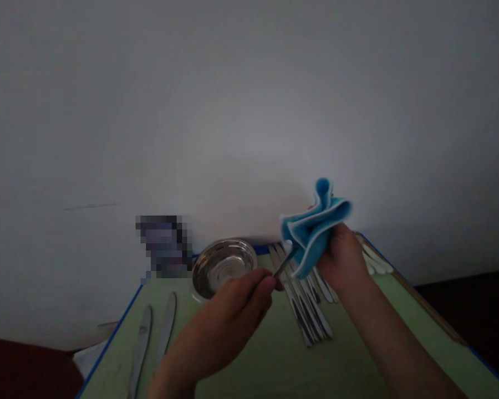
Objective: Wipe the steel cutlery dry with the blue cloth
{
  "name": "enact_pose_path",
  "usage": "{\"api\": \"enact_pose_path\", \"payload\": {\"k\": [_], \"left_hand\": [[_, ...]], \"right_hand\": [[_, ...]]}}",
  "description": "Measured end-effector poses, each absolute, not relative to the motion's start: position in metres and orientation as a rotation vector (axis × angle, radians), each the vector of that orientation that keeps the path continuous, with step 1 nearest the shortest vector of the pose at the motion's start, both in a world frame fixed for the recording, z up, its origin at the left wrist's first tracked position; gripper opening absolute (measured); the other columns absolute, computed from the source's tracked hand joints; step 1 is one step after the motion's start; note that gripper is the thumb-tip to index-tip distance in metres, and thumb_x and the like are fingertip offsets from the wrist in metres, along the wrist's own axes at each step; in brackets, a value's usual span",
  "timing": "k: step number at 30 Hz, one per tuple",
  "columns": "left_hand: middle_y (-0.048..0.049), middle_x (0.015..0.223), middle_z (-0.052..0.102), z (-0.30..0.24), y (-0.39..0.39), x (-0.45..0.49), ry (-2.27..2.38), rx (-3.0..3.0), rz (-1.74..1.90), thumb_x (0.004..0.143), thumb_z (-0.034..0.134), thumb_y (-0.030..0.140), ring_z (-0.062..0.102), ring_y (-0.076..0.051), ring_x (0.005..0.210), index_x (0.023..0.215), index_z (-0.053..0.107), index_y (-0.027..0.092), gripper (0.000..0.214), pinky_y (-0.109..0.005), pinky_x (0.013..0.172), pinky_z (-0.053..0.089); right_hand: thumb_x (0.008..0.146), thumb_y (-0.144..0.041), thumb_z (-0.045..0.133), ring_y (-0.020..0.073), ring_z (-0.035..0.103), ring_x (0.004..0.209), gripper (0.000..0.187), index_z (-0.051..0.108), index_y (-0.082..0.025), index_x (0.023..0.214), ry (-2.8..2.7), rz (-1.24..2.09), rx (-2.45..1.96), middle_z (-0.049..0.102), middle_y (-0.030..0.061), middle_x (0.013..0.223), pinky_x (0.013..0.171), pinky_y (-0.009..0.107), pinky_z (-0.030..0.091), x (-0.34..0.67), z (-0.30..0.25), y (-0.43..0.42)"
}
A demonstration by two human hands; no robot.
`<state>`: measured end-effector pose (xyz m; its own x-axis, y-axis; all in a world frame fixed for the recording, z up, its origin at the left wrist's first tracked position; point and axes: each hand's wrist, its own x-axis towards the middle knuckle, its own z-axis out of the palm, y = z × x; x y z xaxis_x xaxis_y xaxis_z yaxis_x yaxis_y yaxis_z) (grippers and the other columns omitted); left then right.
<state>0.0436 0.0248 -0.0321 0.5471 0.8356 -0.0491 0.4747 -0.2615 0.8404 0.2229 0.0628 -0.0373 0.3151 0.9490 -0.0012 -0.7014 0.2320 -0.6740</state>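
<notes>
My left hand (237,313) is closed around the handle of a slim metal piece of cutlery (284,264). Its far end meets a blue cloth (316,227) with pale edges, which hides what kind of cutlery it is. Bunched in folds, the cloth is gripped from the right by my right hand (344,256), whose fingers are mostly behind it. Both hands are raised over the table, above a row of forks (305,316) lying side by side. Just beyond my left hand sits a round, shiny metal bowl (202,271).
Two table knives (141,343) lie on the left of the green tabletop (249,382), which has a blue edge. Several pale-looking spoons (378,265) rest at the far right. A pixelated dark object (164,244) stands at the back left. A grey wall (249,111) rises behind.
</notes>
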Motion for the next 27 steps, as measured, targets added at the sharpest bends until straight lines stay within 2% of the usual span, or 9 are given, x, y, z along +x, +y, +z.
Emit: {"api": "enact_pose_path", "payload": {"k": [2, 8, 11, 14, 17, 20, 22, 24, 27], "left_hand": [[0.0014, 0.069, 0.055, -0.032, 0.023, 0.045, 1.035, 1.881, 0.549, 0.091, 0.036, 0.045, 0.049, -0.011, 0.057, 0.090, 0.057, 0.021, 0.031, -0.020, 0.052, 0.041], [-0.0010, 0.072, 0.059, -0.033, 0.017, 0.056, 1.125, 2.050, 0.518, 0.089, 0.038, 0.044, 0.053, -0.015, 0.064, 0.084, 0.056, 0.024, 0.028, -0.025, 0.057, 0.041], [-0.0019, 0.074, 0.062, -0.037, 0.017, 0.057, 1.168, 2.087, 0.623, 0.088, 0.039, 0.041, 0.055, -0.018, 0.066, 0.083, 0.058, 0.025, 0.026, -0.027, 0.061, 0.042], [-0.0008, 0.068, 0.061, -0.037, 0.019, 0.059, 1.168, 2.029, 0.680, 0.086, 0.040, 0.037, 0.053, -0.017, 0.060, 0.082, 0.059, 0.024, 0.024, -0.027, 0.056, 0.041], [-0.0003, 0.062, 0.059, -0.034, 0.021, 0.062, 1.185, 1.952, 0.649, 0.087, 0.035, 0.036, 0.050, -0.015, 0.054, 0.078, 0.057, 0.021, 0.028, -0.026, 0.052, 0.039], [-0.0016, 0.064, 0.060, -0.032, 0.022, 0.060, 1.188, 1.942, 0.617, 0.090, 0.031, 0.039, 0.053, -0.016, 0.059, 0.073, 0.056, 0.021, 0.036, -0.027, 0.056, 0.040], [-0.0015, 0.065, 0.059, -0.033, 0.023, 0.056, 1.179, 1.952, 0.609, 0.090, 0.032, 0.040, 0.053, -0.015, 0.060, 0.072, 0.056, 0.021, 0.036, -0.026, 0.056, 0.040], [-0.0010, 0.066, 0.059, -0.035, 0.024, 0.051, 1.172, 1.961, 0.583, 0.090, 0.034, 0.040, 0.052, -0.015, 0.061, 0.074, 0.055, 0.020, 0.033, -0.025, 0.055, 0.039], [0.0005, 0.066, 0.057, -0.036, 0.024, 0.046, 1.180, 1.970, 0.565, 0.091, 0.034, 0.039, 0.051, -0.013, 0.060, 0.076, 0.053, 0.019, 0.032, -0.024, 0.053, 0.038]], "right_hand": [[0.071, -0.030, 0.063, 0.0106, 0.053, 0.054, 0.012, 0.055, -0.024, 0.065, -0.424, 1.247, -0.555, 0.057, -0.0068, 0.057, 0.060, 0.025, 0.046, 0.228, -0.032, 0.060], [0.074, -0.030, 0.058, 0.0069, 0.041, 0.047, 0.018, 0.049, -0.023, 0.061, -0.326, 1.335, -0.360, 0.048, -0.0084, 0.055, 0.054, 0.022, 0.040, 0.227, -0.028, 0.056], [0.070, -0.021, 0.062, 0.0054, 0.041, 0.048, 0.018, 0.048, -0.021, 0.059, -0.281, 1.325, -0.357, 0.046, -0.0085, 0.055, 0.052, 0.019, 0.040, 0.216, -0.029, 0.054], [0.065, -0.016, 0.062, 0.0045, 0.043, 0.049, 0.015, 0.049, -0.020, 0.059, -0.272, 1.318, -0.417, 0.047, -0.0078, 0.055, 0.052, 0.017, 0.040, 0.199, -0.034, 0.050], [0.067, -0.019, 0.063, 0.0057, 0.045, 0.050, 0.013, 0.051, -0.020, 0.061, -0.350, 1.333, -0.543, 0.049, -0.0069, 0.056, 0.054, 0.019, 0.043, 0.189, -0.044, 0.046], [0.070, -0.029, 0.066, 0.0081, 0.046, 0.048, 0.018, 0.052, -0.021, 0.062, -0.422, 1.308, -0.686, 0.049, -0.0068, 0.052, 0.056, 0.024, 0.046, 0.190, -0.054, 0.048], [0.072, -0.038, 0.065, 0.0116, 0.053, 0.055, 0.017, 0.059, -0.022, 0.071, -0.400, 1.302, -0.747, 0.058, -0.0046, 0.059, 0.063, 0.028, 0.049, 0.195, -0.054, 0.052], [0.077, -0.047, 0.057, 0.0167, 0.061, 0.073, 0.027, 0.063, -0.024, 0.089, -0.369, 1.339, -0.730, 0.067, -0.0006, 0.079, 0.073, 0.033, 0.050, 0.200, -0.049, 0.055], [0.086, -0.052, 0.039, 0.0196, 0.059, 0.099, 0.038, 0.061, -0.025, 0.102, -0.391, 1.417, -0.594, 0.068, 0.0016, 0.100, 0.085, 0.036, 0.047, 0.204, -0.038, 0.055]]}}
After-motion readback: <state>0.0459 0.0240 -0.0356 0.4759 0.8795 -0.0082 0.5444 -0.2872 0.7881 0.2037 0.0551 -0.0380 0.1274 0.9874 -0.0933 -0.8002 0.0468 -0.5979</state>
